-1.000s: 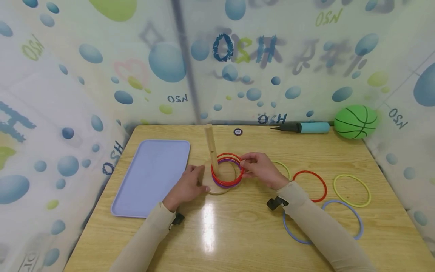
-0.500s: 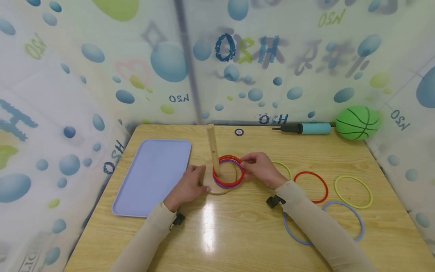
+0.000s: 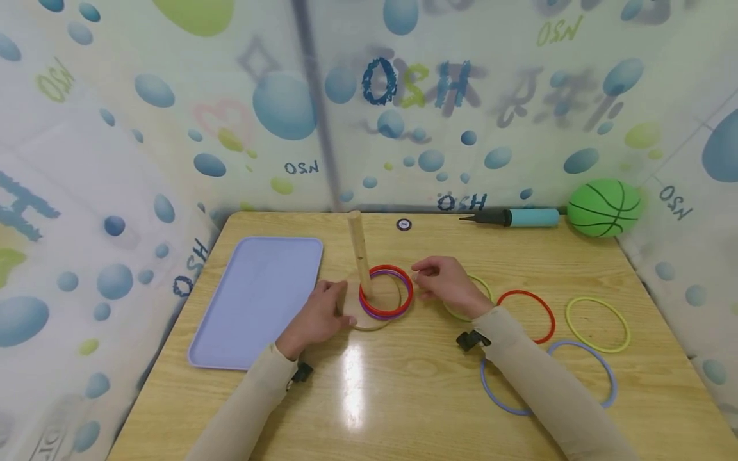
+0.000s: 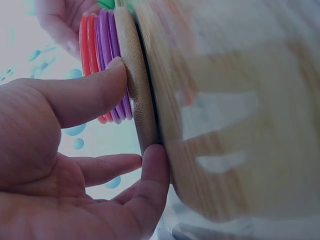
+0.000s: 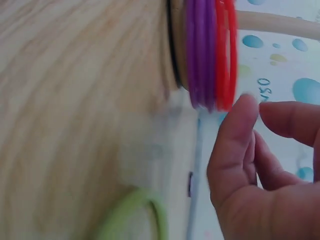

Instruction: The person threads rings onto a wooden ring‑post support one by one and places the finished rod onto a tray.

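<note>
A wooden peg stands on a round wooden base. Purple rings lie stacked around the peg, and red rings lie on top of them. At the base's near left side, my left hand holds the rim, thumb on the upper face and fingers at the edge. My right hand is just right of the stack, apart from it, its fingers loosely bent with nothing between them. Partly behind that hand, a yellow-green ring lies on the table.
To the right lie another yellow-green ring, a red ring and blue rings, partly under the right forearm. A lilac tray is at left. Along the back are a small dark disc, hand pump and green ball.
The top red ring, earlier raised on the right side in my right fingers, has come down flat onto the stack. My right hand has let go and moved slightly right. The left hand stays put.
</note>
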